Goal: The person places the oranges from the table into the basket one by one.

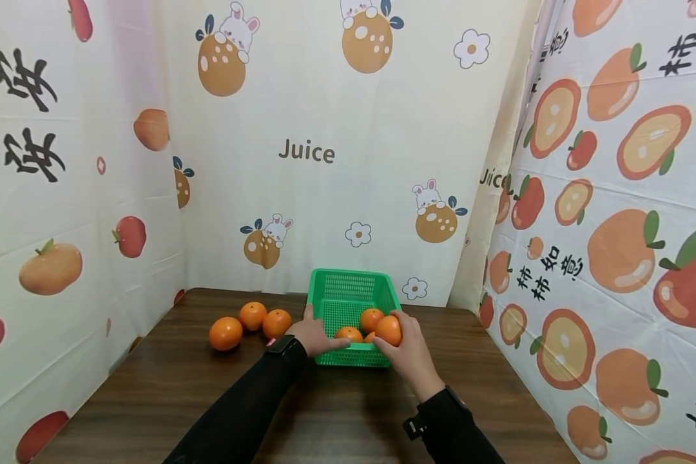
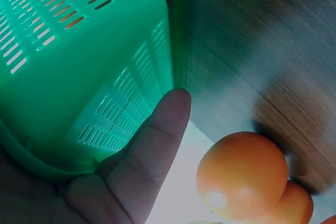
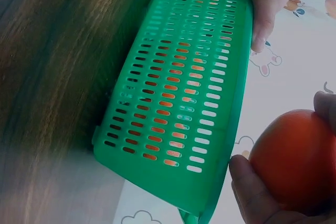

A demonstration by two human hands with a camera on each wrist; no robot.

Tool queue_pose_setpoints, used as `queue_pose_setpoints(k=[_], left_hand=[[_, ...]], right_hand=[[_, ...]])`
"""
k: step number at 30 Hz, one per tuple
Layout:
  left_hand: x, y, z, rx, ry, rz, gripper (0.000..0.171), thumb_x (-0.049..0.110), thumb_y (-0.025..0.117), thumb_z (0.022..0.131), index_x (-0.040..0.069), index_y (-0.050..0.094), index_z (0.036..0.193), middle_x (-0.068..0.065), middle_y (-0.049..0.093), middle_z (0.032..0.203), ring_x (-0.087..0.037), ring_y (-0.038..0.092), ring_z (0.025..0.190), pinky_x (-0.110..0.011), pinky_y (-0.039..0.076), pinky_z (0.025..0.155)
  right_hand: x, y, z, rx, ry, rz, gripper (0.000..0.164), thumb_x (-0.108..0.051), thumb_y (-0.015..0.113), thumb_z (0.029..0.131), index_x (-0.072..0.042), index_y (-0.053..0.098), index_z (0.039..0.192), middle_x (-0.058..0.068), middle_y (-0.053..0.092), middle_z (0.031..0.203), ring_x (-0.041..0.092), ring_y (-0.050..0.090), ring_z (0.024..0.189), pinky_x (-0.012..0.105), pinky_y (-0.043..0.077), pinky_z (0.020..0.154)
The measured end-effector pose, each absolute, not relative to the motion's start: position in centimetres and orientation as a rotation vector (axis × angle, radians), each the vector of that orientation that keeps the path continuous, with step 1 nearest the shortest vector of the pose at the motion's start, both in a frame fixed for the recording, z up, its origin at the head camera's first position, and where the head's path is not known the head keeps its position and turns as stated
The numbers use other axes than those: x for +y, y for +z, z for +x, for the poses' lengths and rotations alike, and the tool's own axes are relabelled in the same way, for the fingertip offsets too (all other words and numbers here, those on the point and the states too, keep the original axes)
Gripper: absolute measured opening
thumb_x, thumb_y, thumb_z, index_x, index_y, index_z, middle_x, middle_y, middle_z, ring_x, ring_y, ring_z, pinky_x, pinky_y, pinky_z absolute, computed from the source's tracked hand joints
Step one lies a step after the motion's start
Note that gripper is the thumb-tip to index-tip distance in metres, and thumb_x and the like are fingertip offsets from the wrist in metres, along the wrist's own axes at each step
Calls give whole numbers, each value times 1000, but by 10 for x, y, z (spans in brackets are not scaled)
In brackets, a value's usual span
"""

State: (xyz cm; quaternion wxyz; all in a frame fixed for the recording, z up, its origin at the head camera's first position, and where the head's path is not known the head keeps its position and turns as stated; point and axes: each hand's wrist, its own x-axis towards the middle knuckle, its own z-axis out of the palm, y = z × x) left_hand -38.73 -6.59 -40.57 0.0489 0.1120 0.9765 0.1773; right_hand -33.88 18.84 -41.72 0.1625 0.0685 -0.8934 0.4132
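A green plastic basket (image 1: pixel 354 356) stands at the back of the table, holding a few oranges (image 1: pixel 371 319). My left hand (image 1: pixel 312 335) grips its front left corner, thumb over the front rim and fingers along the outer left side. In the left wrist view a straight finger (image 2: pixel 149 158) lies against the slotted wall. Over the basket's front right part, my right hand (image 1: pixel 408 351) holds one orange (image 1: pixel 388 330) between thumb and fingers. That same orange (image 3: pixel 296 161) appears beside the basket rim in the right wrist view.
Three more oranges (image 1: pixel 225 333) sit close together on the dark wooden table (image 1: pixel 168 393), left of the basket. Behind it hangs a fruit-printed cloth (image 1: pixel 325 212), and similar cloths (image 1: pixel 615 270) enclose both sides.
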Motion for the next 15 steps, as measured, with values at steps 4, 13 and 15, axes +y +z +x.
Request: queue_pose_setpoints(k=[4, 13, 15], left_hand=[[-66, -405, -387, 2980, 530, 336, 102, 84, 58, 90, 1, 59, 150, -30, 15, 175, -35, 70, 116, -48, 59, 96], [-65, -405, -386, 2985, 523, 337, 102, 85, 57, 90, 2, 60, 149, -29, 16, 175, -32, 71, 112, -46, 60, 93], [-66, -405, -386, 2988, 521, 338, 101, 84, 57, 91, 2, 60, 149, -29, 16, 175, -32, 71, 111, -46, 60, 92]], right_hand=[[186, -417, -341, -2549, 1179, 194, 69, -39, 83, 94, -15, 52, 151, 14, 54, 141, 29, 59, 112, 51, 55, 98], [183, -426, -351, -2485, 1288, 138, 68, -41, 81, 95, -19, 50, 152, 14, 53, 140, 27, 60, 111, 47, 54, 94], [182, -428, -353, -2469, 1321, 116, 69, -43, 80, 96, -20, 49, 153, 14, 53, 141, 28, 60, 112, 47, 54, 95]])
